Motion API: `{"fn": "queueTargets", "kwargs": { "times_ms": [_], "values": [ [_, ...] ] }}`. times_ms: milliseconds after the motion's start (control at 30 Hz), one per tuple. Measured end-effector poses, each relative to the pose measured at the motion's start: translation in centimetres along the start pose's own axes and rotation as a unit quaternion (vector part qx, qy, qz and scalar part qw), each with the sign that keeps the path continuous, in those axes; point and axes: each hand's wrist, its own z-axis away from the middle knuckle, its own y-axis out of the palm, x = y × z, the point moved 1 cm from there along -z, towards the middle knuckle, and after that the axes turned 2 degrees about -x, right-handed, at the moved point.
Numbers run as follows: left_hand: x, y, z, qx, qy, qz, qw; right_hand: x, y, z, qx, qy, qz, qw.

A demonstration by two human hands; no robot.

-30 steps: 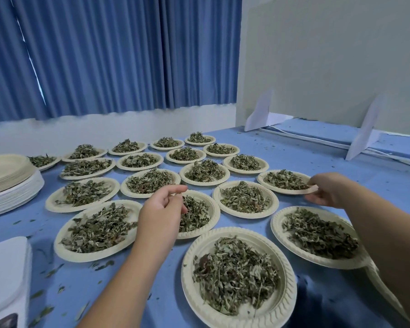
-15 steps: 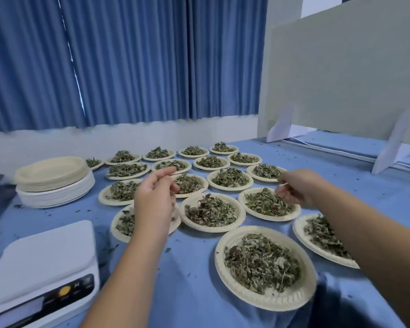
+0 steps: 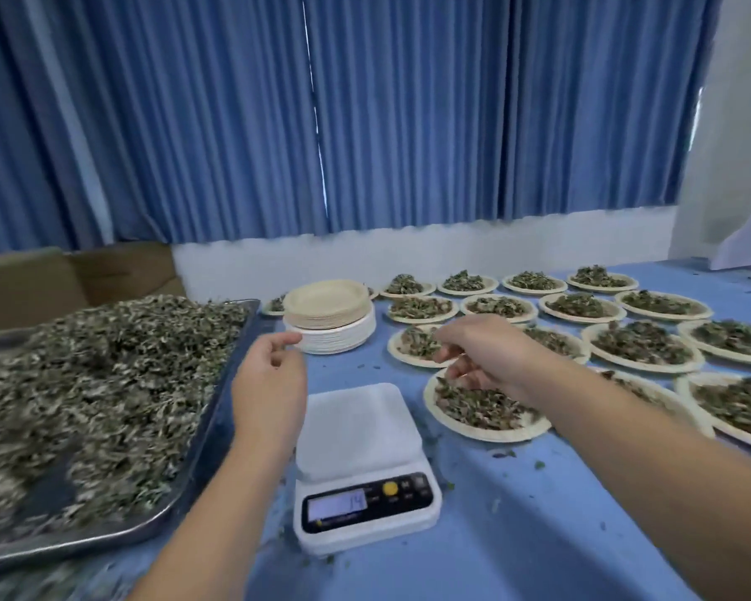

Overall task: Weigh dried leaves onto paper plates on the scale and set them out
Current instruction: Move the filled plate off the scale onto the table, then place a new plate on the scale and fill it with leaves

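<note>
Nearest, a white scale [image 3: 360,453] stands on the blue desk [image 3: 517,535], its platform bare; the display appears to read 14, though blurred. Leaf crumbs lie scattered on the desk around it.

To the left of the scale, a metal tray [image 3: 224,409] carries a loose heap of dried leaves [image 3: 83,405].

The left hand [image 3: 269,379] is raised just left of the scale platform, fingers loosely curled and apart, gripping nothing.

The right hand [image 3: 482,353] hangs above the nearest filled plate [image 3: 495,435], which sits just right of the scale. Its fingers droop, loosely bent, toward that plate's leaves; contact cannot be confirmed, and no grip is seen.

Beyond the left hand, a stack of empty plates [image 3: 328,314] stands on the desk.

Right of the stack, rows of filled plates [image 3: 642,344] run to the far edge, each with a mound of leaves.

At the far left is a cardboard box [image 3: 61,279]; behind everything hangs a blue curtain [image 3: 365,123].
</note>
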Motion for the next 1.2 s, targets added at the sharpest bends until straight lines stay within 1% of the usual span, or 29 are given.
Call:
{"fn": "queueTargets", "kwargs": {
  "times_ms": [33,67,167,233,333,367,400,467,500,533,567,633,733,800,900,933,1067,1200],
  "values": [
    [1.2,-0.4,0.0,-0.007,-0.003,-0.019,1.000,0.2,1.2,-0.5,0.005,-0.004,0.012,1.000],
    [2.4,-0.6,-0.1,0.001,-0.007,-0.043,0.999,0.4,2.2,-1.0,0.007,-0.006,0.027,1.000],
    [4.8,-0.4,-0.8,0.060,-0.031,-0.108,0.992,0.8,4.9,-2.9,0.008,-0.018,0.073,0.997],
    [5.6,-0.4,-1.4,0.068,-0.059,-0.104,0.991,0.9,6.5,-4.3,0.013,-0.034,0.150,0.988],
    [6.2,-0.3,-1.8,0.078,-0.114,-0.090,0.986,1.7,8.7,-6.6,0.004,-0.084,0.272,0.959],
    [6.3,-0.2,-1.8,0.082,-0.126,-0.081,0.985,2.2,9.4,-7.5,-0.008,-0.116,0.322,0.940],
    [6.4,-0.2,-1.8,0.086,-0.134,-0.072,0.985,2.7,10.0,-8.3,-0.023,-0.150,0.380,0.913],
    [6.3,-0.1,-1.9,0.093,-0.143,-0.053,0.984,4.1,11.2,-10.0,-0.034,-0.205,0.503,0.839],
    [6.3,-0.1,-2.0,0.096,-0.145,-0.053,0.983,4.7,11.8,-10.9,-0.028,-0.221,0.554,0.802],
    [6.3,-0.1,-2.0,0.098,-0.147,-0.057,0.983,5.2,12.4,-11.7,-0.020,-0.229,0.588,0.775],
    [6.4,-0.1,-2.0,0.100,-0.150,-0.060,0.982,5.6,13.0,-12.6,-0.012,-0.231,0.606,0.761],
    [6.6,-0.1,-2.0,0.099,-0.158,-0.057,0.981,6.1,14.2,-14.0,0.010,-0.226,0.616,0.754],
    [7.0,0.0,-2.2,0.088,-0.163,-0.058,0.981,6.2,15.7,-15.2,0.050,-0.196,0.619,0.759],
    [7.2,0.1,-2.2,0.081,-0.155,-0.062,0.983,6.3,16.5,-15.6,0.068,-0.174,0.636,0.749],
    [7.1,0.2,-2.1,0.078,-0.137,-0.070,0.985,6.7,17.1,-15.8,0.062,-0.176,0.670,0.719],
    [7.1,0.3,-2.1,0.078,-0.133,-0.072,0.985,6.7,17.2,-15.9,0.060,-0.177,0.674,0.714],
    [6.7,0.3,-2.1,0.075,-0.139,-0.078,0.984,6.6,17.0,-16.5,0.075,-0.177,0.672,0.715],
    [6.7,0.1,-2.1,0.075,-0.147,-0.072,0.984,6.6,17.1,-17.3,0.056,-0.195,0.678,0.706]
  ]
}}
